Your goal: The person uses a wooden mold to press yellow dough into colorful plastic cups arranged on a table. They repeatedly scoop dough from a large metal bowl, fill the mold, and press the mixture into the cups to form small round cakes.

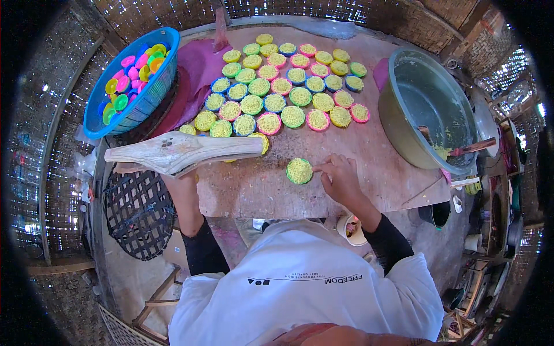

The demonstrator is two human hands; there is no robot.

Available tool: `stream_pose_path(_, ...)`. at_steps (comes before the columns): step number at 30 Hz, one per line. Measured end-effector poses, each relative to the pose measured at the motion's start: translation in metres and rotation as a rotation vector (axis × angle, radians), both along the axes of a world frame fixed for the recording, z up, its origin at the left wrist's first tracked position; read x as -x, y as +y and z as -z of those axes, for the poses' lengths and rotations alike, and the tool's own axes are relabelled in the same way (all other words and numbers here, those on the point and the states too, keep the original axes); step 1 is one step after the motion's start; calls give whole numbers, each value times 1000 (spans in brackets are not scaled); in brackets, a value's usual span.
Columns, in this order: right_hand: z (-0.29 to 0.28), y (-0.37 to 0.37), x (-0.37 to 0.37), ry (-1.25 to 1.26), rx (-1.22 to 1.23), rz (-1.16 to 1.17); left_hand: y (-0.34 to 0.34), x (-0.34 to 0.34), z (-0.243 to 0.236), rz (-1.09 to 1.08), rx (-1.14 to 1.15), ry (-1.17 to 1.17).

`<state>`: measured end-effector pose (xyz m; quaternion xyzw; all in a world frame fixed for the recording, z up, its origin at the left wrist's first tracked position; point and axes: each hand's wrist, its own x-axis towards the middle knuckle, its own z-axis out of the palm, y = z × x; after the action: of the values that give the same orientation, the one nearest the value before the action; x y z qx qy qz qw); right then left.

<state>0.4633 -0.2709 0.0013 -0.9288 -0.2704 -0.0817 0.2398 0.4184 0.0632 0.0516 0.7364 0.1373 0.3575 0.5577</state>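
A pale carved wooden press (184, 153) with long handles is held raised over the table's left side in my left hand (183, 187). The press covers most of that hand's fingers. Near the table's front edge stands a small green cup (299, 171), heaped with pale yellow noodle-like strands. At its right rim are the fingertips of my right hand (339, 176), index finger stretched out and thumb apart from it. Beyond both hands, several rows of filled cups (281, 86) in pink, blue, green and yellow cover the tabletop (369, 150).
A blue basket (95, 124) of empty coloured cups stands at the far left. To the right is a large grey-green tub (388, 112) with a wooden-handled tool (474, 147) in it. A dark woven basket (138, 210) sits below the press, and a pale bucket (356, 236) stands under the table edge.
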Motion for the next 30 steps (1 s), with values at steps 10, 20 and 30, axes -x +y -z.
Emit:
stream_pose_path(10,-1,6,-5,-9,-35,9,2,4,-4,19,7,1)
stream_pose_path(20,7,33,-30,117,18,-63,8,8,6,31,12,-7)
stream_pose_path(30,-13,25,-32,69,-74,-291,13,21,-3,-1,-3,31)
